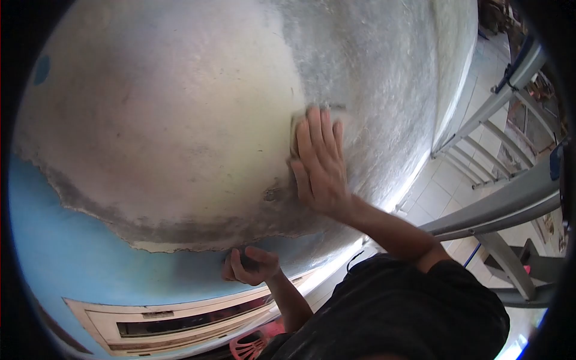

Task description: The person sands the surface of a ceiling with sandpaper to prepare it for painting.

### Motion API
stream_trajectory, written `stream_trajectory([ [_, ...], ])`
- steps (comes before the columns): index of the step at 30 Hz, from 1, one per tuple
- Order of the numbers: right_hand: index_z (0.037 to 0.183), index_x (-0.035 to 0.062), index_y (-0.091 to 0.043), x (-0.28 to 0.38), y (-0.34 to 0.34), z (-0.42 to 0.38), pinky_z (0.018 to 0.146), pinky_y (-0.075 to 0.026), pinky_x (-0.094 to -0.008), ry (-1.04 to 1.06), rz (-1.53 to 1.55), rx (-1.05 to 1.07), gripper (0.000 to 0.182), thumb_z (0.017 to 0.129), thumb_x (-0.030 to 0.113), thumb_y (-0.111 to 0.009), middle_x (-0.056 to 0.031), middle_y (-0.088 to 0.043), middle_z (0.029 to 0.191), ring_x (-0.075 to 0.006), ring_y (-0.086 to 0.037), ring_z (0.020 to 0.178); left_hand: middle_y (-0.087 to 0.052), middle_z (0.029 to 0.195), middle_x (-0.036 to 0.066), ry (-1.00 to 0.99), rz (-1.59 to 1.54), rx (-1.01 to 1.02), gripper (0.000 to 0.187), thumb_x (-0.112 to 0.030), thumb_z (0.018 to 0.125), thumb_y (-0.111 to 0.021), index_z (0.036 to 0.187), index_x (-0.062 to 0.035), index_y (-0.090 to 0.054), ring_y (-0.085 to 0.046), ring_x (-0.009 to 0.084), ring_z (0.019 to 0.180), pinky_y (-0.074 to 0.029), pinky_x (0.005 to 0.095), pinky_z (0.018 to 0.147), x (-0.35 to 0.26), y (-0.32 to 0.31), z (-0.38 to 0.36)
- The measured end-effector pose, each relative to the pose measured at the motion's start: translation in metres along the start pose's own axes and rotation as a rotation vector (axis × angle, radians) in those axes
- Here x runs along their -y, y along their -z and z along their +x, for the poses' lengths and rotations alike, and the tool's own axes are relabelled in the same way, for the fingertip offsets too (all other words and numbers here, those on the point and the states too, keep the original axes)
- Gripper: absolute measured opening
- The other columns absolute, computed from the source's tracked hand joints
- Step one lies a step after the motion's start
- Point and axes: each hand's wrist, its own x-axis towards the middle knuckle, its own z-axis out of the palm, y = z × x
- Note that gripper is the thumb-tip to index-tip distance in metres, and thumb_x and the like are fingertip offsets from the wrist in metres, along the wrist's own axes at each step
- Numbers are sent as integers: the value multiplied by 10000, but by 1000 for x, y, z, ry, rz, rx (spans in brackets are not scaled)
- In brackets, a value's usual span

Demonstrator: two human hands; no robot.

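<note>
My right hand (321,165) presses against a wall, its fingers stretched upward. Beneath its palm is a thin flat piece that looks like sandpaper (294,135); only its left and top edges show. Around it the wall coating is pale and smooth on the left (204,108) and mottled grey on the right (372,78). Lower down, my left hand (255,267) is closed, with curled fingers, close to the ragged lower edge of the coating. Something dark shows between those fingers, but I cannot make out what it is.
Light blue paint (102,252) lies below the ragged edge, above a cream-framed opening (174,324). A metal ladder (498,150) stands at right on a tiled floor (438,186). A pink plastic item (255,342) sits at the bottom.
</note>
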Motion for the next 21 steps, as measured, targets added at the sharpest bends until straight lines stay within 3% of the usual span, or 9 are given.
stream_trajectory([
  [3,1322,-73,-338,2,3,16,1029,-160,-610,-26,8,-71,498,899,162,-453,-293,-281,1388,-460,-252,1294,-501,854,113,-75,36,41,168,-101,884,-526,985,28,-556,-464,210,778,-392,310,603,2,4,2],
  [7,1322,-62,-342,10,-21,-65,1028,-163,-612,-58,23,68,542,869,182,-509,-268,-303,1389,-440,-262,1294,-506,815,88,-4,13,-8,135,-122,859,-522,926,-9,-553,-440,211,728,-357,339,632,2,0,-2],
  [10,1324,-60,-341,-1,-26,-81,1024,-170,-613,46,-42,96,566,854,190,-531,-266,-310,1386,-436,-252,1302,-506,807,95,-19,-16,-5,115,-83,866,-506,924,6,-550,-453,210,721,-372,333,613,3,1,-3],
  [12,1323,-63,-341,-9,-16,-43,1019,-178,-617,52,-87,67,560,856,184,-526,-270,-308,1385,-434,-248,1305,-510,799,105,-58,-22,14,99,-44,880,-501,928,30,-546,-474,213,721,-392,318,579,7,4,-3],
  [14,1344,-127,-242,-13,-1,2,1056,-78,-595,72,-32,-6,548,899,141,-418,-347,-208,1401,-504,-145,1321,-508,779,104,-58,-43,3,100,-49,881,-498,925,28,-544,-471,213,702,-388,316,577,7,2,-3],
  [17,1342,-133,-237,-5,-2,11,1056,-76,-591,1,-6,-58,560,904,166,-418,-354,-205,1398,-509,-158,1314,-506,755,100,-73,-33,5,103,-54,884,-488,923,26,-540,-465,211,679,-381,315,569,10,6,-6],
  [21,1338,-67,-312,4,-22,-70,1018,-151,-627,-47,16,83,601,885,286,-488,-283,-272,1399,-452,-231,1309,-497,728,90,-94,-21,14,110,-54,887,-472,924,27,-538,-458,207,659,-372,318,553,9,4,-3],
])
